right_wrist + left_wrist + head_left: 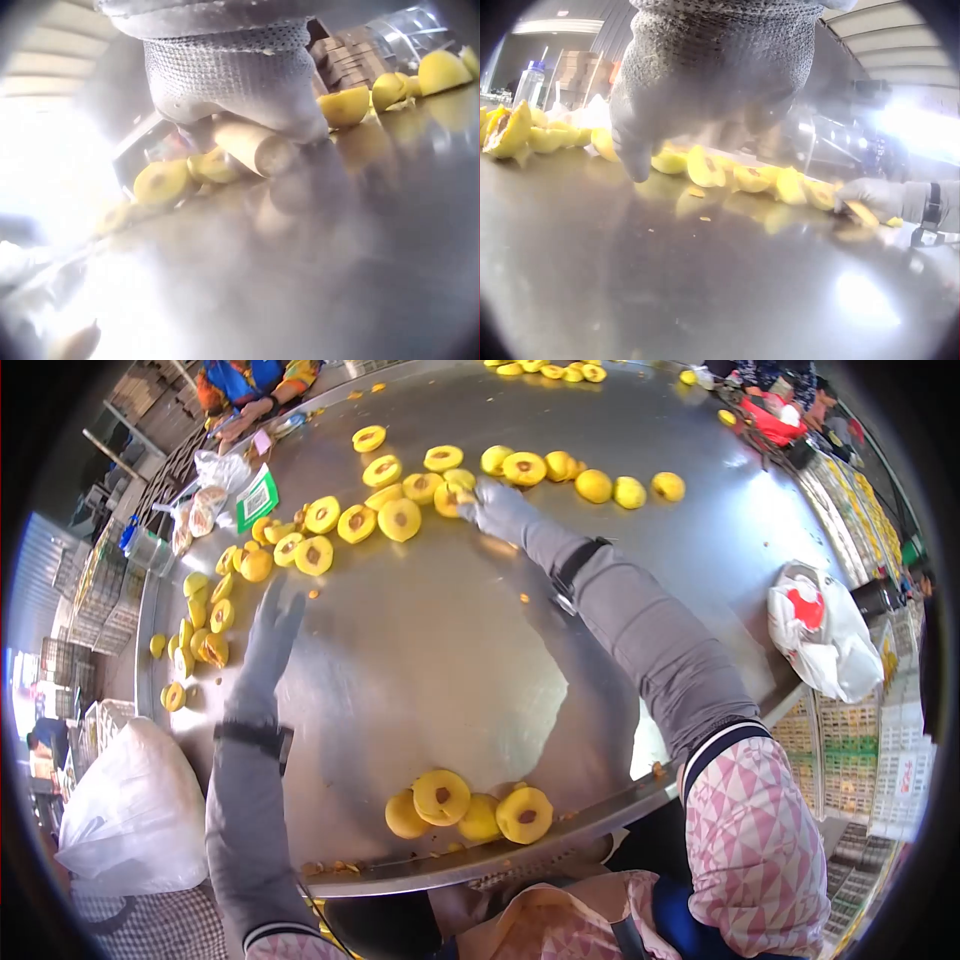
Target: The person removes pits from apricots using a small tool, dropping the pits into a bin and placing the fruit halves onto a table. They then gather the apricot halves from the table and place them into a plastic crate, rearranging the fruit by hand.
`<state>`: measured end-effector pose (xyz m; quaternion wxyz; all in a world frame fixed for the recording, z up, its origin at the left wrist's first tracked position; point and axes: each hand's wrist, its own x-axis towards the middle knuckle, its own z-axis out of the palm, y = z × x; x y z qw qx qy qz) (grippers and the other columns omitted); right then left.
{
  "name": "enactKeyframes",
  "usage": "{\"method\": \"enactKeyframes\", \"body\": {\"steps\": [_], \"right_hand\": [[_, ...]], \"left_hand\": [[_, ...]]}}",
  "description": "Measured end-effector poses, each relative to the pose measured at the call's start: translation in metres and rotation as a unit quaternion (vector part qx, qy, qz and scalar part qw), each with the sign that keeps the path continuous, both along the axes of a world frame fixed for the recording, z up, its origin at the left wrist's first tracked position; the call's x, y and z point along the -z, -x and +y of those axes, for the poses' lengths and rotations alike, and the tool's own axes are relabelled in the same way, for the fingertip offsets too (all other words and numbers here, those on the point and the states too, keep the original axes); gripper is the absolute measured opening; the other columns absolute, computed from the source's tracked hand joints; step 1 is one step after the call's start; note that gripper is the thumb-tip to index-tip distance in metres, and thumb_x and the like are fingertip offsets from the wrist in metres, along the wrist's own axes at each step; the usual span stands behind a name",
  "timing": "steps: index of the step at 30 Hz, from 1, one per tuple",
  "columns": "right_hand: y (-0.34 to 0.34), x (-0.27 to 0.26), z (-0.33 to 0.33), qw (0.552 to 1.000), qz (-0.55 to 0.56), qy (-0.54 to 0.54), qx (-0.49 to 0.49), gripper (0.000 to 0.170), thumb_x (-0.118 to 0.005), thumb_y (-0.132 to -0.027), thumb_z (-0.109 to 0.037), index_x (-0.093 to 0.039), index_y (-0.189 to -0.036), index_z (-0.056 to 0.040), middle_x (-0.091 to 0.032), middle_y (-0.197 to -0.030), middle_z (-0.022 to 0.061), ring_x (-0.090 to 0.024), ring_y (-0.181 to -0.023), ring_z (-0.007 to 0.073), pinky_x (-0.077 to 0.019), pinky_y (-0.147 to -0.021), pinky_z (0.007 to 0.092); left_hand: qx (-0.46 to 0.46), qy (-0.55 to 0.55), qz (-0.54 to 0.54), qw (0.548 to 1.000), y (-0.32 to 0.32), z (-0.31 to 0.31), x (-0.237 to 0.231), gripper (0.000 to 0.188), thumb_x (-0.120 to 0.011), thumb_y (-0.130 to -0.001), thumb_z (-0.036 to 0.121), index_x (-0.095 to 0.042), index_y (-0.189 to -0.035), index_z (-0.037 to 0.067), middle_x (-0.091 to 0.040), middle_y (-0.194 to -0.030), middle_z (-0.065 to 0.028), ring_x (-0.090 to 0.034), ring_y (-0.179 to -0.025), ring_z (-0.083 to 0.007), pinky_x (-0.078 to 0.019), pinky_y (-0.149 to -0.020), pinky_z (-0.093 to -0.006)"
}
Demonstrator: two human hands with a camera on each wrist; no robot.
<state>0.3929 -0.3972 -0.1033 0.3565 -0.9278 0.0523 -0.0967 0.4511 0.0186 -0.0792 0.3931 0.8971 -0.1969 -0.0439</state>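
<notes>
My gloved right hand point(508, 515) grips a wooden-handled tool point(251, 146) low over the metal table, right at a row of halved yellow peaches point(400, 519). Only the rounded handle end shows in the right wrist view; the rest of the tool is hidden by the hand. The gloved left hand point(268, 640) is held over the left side of the table with fingers extended and nothing in its grasp. Close to it lies a curved line of peach halves point(222, 615), some with brown pit centres facing up.
Several peach halves point(441, 797) sit at the table's near edge point(490, 865). Plastic bags and a green-white card point(257, 498) lie at the left. A white bag point(822, 630) hangs at the right edge, above stacked crates point(850, 750). Other people work across the table.
</notes>
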Motion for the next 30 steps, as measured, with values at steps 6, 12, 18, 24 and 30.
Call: {"method": "enactKeyframes", "body": {"steps": [6,12,18,24,30], "right_hand": [[-0.076,-0.011,0.035,0.955,-0.029,-0.294,-0.006,0.052,-0.066,-0.097,-0.041,-0.063,-0.128,0.0009,-0.070,-0.117,0.0156,-0.066,-0.109,0.0277,-0.0495,-0.094,0.0363],[-0.102,-0.026,0.069,0.964,0.037,-0.260,-0.034,0.055,-0.068,-0.096,-0.035,-0.057,-0.138,-0.0019,-0.064,-0.133,0.0161,-0.059,-0.125,0.0259,-0.0438,-0.106,0.0354],[-0.037,-0.034,0.083,0.971,0.055,-0.167,-0.160,0.054,-0.070,-0.095,-0.037,-0.058,-0.137,-0.0056,-0.067,-0.129,0.0101,-0.061,-0.119,0.0205,-0.0453,-0.102,0.0333],[0.093,-0.048,0.087,0.942,0.185,-0.150,-0.235,0.047,-0.070,-0.095,-0.034,-0.061,-0.132,-0.0050,-0.070,-0.116,0.0089,-0.066,-0.104,0.0158,-0.0494,-0.095,0.0318],[0.224,-0.079,0.111,0.879,0.305,-0.215,-0.297,0.062,-0.068,-0.096,-0.047,-0.058,-0.132,0.0014,-0.067,-0.112,0.0088,-0.059,-0.100,0.0120,-0.0492,-0.091,0.0289]], "left_hand": [[-0.016,-0.007,-0.066,0.998,-0.150,-0.037,0.069,0.056,-0.052,-0.101,0.041,-0.045,-0.152,0.020,-0.043,-0.154,-0.0134,-0.038,-0.142,-0.0289,-0.0355,-0.114,-0.0356],[0.068,-0.012,-0.024,0.997,-0.168,-0.089,0.048,0.052,-0.046,-0.103,0.042,-0.046,-0.151,0.022,-0.044,-0.155,-0.0103,-0.038,-0.144,-0.0278,-0.0318,-0.118,-0.0345],[0.237,-0.130,-0.165,0.949,-0.082,-0.080,0.024,0.041,-0.046,-0.101,0.012,-0.053,-0.142,0.015,-0.053,-0.146,-0.0127,-0.045,-0.139,-0.0309,-0.0420,-0.113,-0.0363],[0.355,-0.188,-0.225,0.888,0.029,-0.044,0.034,0.039,-0.049,-0.102,0.012,-0.057,-0.140,0.012,-0.052,-0.147,-0.0138,-0.043,-0.141,-0.0327,-0.0355,-0.118,-0.0374],[0.383,-0.060,0.016,0.922,0.169,-0.039,-0.017,0.037,-0.049,-0.104,0.022,-0.059,-0.138,0.010,-0.053,-0.146,-0.0133,-0.046,-0.137,-0.0308,-0.0354,-0.117,-0.0387]]}}
